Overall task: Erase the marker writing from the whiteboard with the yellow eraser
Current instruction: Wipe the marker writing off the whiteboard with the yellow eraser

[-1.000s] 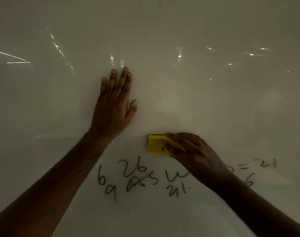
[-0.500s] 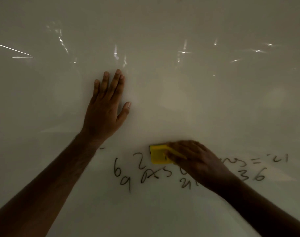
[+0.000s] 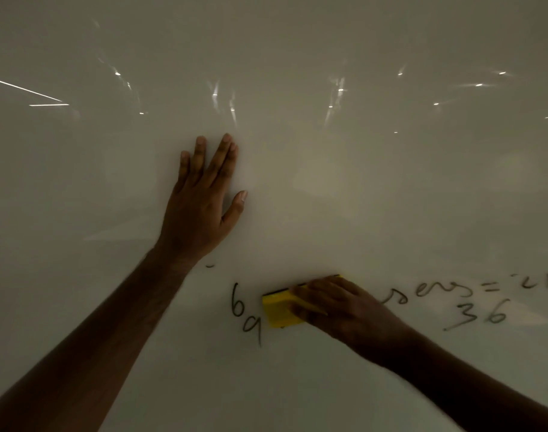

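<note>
The whiteboard (image 3: pixel 360 182) fills the whole view in dim light. My right hand (image 3: pixel 344 310) presses the yellow eraser (image 3: pixel 280 310) flat on the board, fingers over its right half. Just left of the eraser stand a black "6" and "9" (image 3: pixel 246 313). To the right of my hand more black marker writing (image 3: pixel 472 304) shows, with "= 21" above "36". My left hand (image 3: pixel 204 207) lies flat on the board above and to the left, fingers together and pointing up, holding nothing.
Small bright light reflections (image 3: pixel 339 88) dot the upper board. A tiny black marker speck (image 3: pixel 209 265) sits beside my left wrist. The board above and below the writing is bare.
The eraser has slid down from above the writing onto the middle of the line, wiping away the "26" and the marks beneath it. My left hand stays flat on the board.
</note>
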